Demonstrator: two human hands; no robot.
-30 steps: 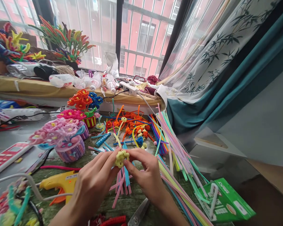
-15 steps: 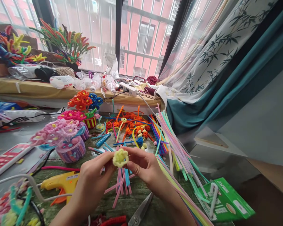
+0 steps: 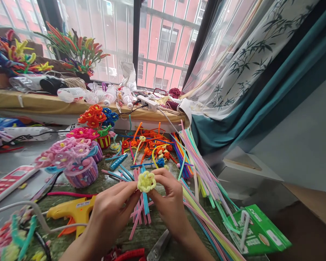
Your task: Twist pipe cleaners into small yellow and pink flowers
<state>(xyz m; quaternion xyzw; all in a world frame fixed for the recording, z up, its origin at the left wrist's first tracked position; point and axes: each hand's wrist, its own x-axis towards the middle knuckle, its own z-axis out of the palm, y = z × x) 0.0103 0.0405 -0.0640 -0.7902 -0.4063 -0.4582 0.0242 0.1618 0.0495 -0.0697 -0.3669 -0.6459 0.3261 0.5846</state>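
A small pale yellow pipe-cleaner flower [image 3: 146, 181] is held up over the table between both hands. My left hand [image 3: 110, 214] pinches its left edge with thumb and fingertips. My right hand [image 3: 170, 201] closes on its right side, fingers curled behind it. Under the hands lie cut pink and blue pipe-cleaner pieces [image 3: 141, 210]. A yellow glue gun [image 3: 70, 212] rests left of my left hand.
Pink pipe-cleaner flower baskets [image 3: 76, 159] stand at left, orange and blue scraps [image 3: 152, 145] behind the hands, a fan of long pastel stems [image 3: 203, 181] at right, a green box [image 3: 258, 232] at lower right. Scissors [image 3: 159, 248] lie near my right wrist. A cluttered windowsill [image 3: 70, 103] runs behind.
The flower has turned in my fingers and shifted slightly right and up. My right hand has closed further round it.
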